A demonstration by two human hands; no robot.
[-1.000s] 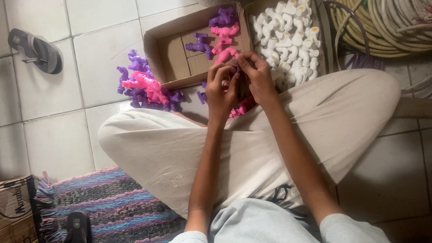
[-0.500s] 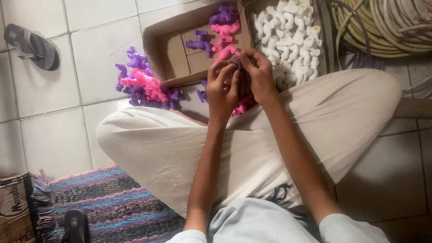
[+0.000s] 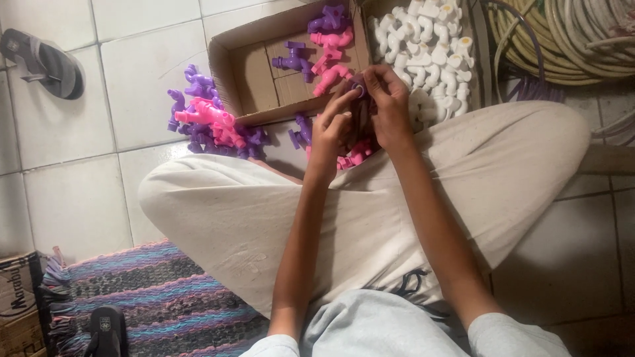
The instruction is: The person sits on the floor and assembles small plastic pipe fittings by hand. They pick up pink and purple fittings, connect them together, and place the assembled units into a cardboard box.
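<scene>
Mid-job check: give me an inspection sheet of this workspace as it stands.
Surface: white tiled floor; person sits cross-legged.
Job's things: small purple part pinched between both hands.
Clutter: open cardboard box holding purple and pink taps; loose tap pile on the tiles; white taps in a second box.
Grippers: left hand and right hand, both on the part.
Cables: coiled hoses.
Surroundings: striped rug, sandal.

A: Lighting was even, soft, moderately dim; no glare on the floor tiles (image 3: 79, 198).
B: Shadows?
A: Faint ones under the cardboard box (image 3: 258, 73) flaps and between the hands.
B: Sharpness?
A: Fair at centre; fingers slightly smeared, fine grain throughout, mild stretching toward corners by the rug (image 3: 145, 304).
</scene>
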